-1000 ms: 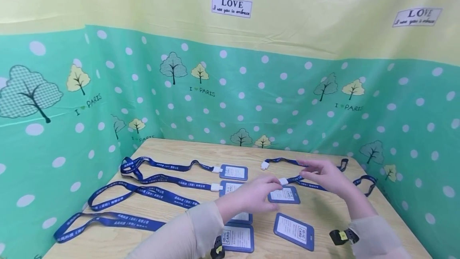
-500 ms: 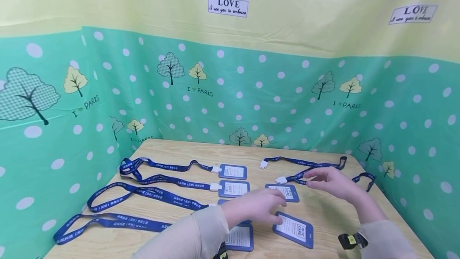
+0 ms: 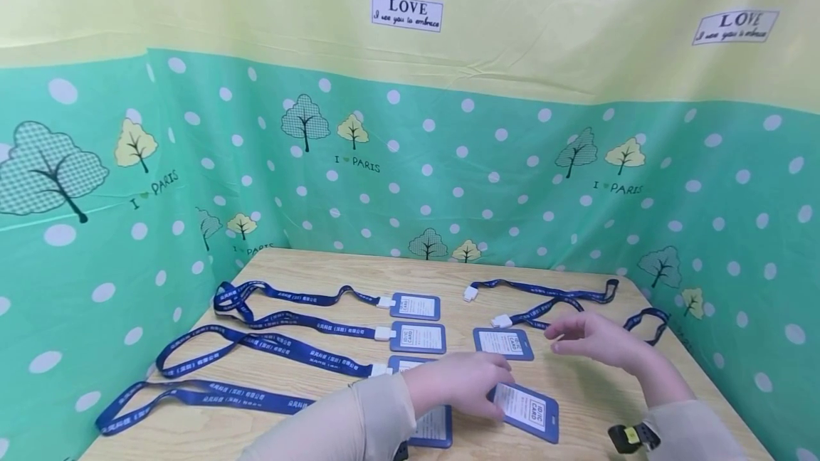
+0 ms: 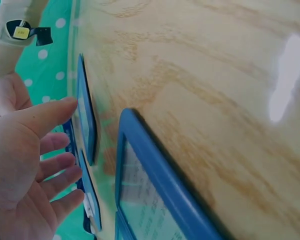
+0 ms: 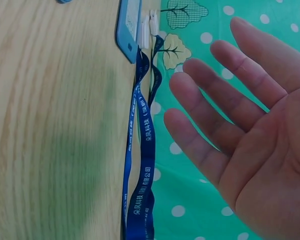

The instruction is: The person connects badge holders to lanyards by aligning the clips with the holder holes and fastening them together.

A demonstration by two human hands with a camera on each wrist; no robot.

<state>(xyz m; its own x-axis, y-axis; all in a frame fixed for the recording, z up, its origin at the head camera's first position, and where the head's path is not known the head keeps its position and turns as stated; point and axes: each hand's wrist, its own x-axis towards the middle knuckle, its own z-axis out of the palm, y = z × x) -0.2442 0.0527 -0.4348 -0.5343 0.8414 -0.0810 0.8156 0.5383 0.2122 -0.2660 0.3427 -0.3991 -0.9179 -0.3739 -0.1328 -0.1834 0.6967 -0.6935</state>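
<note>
My left hand [image 3: 464,384] hovers beside the left edge of a loose blue badge holder [image 3: 527,411] in the head view. Its fingers are relaxed, and whether the thumb [image 4: 55,111] touches a badge holder cannot be told. Behind lies a second loose badge holder [image 3: 504,343], apart from the white clip [image 3: 502,321] of a blue lanyard [image 3: 544,311]. Over the table's right part my right hand [image 3: 598,340] hangs with loosely bent fingers, holding nothing. In the right wrist view its palm [image 5: 270,165] faces the camera, near the lanyard [image 5: 146,150].
Several blue lanyards with badge holders [image 3: 418,337] lie in rows on the left. Another lanyard [image 3: 551,292] stretches along the back right, its white clip bare. The wooden table [image 3: 359,269] is enclosed by a green and yellow curtain [image 3: 448,162].
My left hand has moved nearer to me, from beside the farther loose badge holder to the closer one. My right hand has shifted slightly toward me and to the right.
</note>
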